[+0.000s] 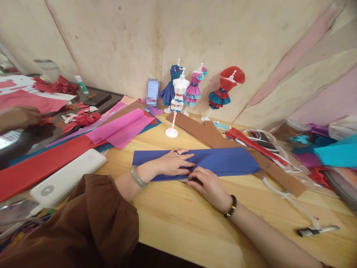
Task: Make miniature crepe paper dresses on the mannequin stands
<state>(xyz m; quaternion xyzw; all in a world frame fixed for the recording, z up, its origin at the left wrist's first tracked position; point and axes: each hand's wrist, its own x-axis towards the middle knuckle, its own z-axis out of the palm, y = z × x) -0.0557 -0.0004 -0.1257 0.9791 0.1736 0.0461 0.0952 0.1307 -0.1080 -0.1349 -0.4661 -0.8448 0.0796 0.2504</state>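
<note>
A folded strip of blue crepe paper (pixel 223 160) lies across the wooden table in front of me. My left hand (pixel 174 162) rests flat on its left half, fingers spread, pressing it down. At the strip's near edge, my right hand (pixel 205 182) is closed around a small blade with a dark handle (pixel 184 180). The blade points left along the paper's edge; most of the tool is hidden by the fingers, so its exact kind cannot be told. Behind the paper stands a white mini dress form (pixel 180 87) with bands around its waist and hips.
Several mini dress forms in paper dresses, one a red-and-teal dress (pixel 220 96), stand by the wall. A white power bank (pixel 68 176) and pink paper (pixel 125 128) lie left. Brown paper strips (pixel 195 130) and a black-and-silver pen-like tool (pixel 318 230) lie right.
</note>
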